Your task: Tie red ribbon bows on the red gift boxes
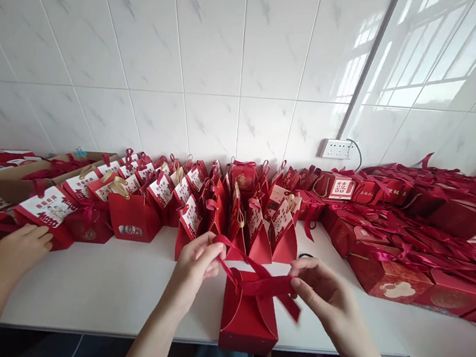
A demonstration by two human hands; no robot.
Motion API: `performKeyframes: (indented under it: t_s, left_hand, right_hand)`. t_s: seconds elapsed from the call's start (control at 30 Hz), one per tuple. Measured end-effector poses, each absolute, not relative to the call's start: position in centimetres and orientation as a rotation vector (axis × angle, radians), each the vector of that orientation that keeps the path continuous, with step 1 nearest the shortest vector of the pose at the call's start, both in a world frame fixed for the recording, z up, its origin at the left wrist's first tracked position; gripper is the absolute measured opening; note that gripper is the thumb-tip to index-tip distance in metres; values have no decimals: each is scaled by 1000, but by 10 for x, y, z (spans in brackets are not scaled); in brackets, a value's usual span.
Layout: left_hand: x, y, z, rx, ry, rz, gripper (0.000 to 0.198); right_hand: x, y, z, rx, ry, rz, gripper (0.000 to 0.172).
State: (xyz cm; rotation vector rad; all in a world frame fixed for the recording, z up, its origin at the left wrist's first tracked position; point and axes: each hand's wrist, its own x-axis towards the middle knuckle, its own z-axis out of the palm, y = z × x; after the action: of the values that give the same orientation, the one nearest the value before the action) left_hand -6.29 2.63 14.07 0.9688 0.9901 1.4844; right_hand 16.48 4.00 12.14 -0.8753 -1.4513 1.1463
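Note:
A small red gift box (247, 323) with curved folded flaps stands at the front edge of the white table, right below my hands. A red ribbon (261, 285) crosses over its top in loops. My left hand (201, 257) pinches one part of this ribbon at the box's upper left. On the other side, my right hand (320, 288) has thumb and fingers closed on a ribbon loop. One loose ribbon end hangs down near the right hand. Whether the ribbon is knotted underneath is hidden by the loops.
Red peaked boxes (260, 241) stand in rows behind. Many dark red boxes (398, 277) fill the right side. Another person's hand (19, 248) rests by a red box (48, 208) at left. A power strip (336, 149) is on the tiled wall.

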Motion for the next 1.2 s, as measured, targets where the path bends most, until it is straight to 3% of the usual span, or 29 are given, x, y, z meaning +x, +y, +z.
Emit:
performKeyframes:
  t_s: [0.3,0.5,0.8,1.2]
  left_hand:
    - [-86,28,163,724,812,1634,40]
    - [-107,28,164,767,756,1791,42]
    - [-91,37,150,911,849,1843,37]
    - [-51,38,168,1065,830,1696,36]
  right_hand:
    - [166,44,120,-728,-1243,1454,27]
    - [162,56,120,-711,-1052,1436,49]
    - [140,65,145,-696,-1145,1373,34]
    - [111,64,181,-448,-1288,1286,24]
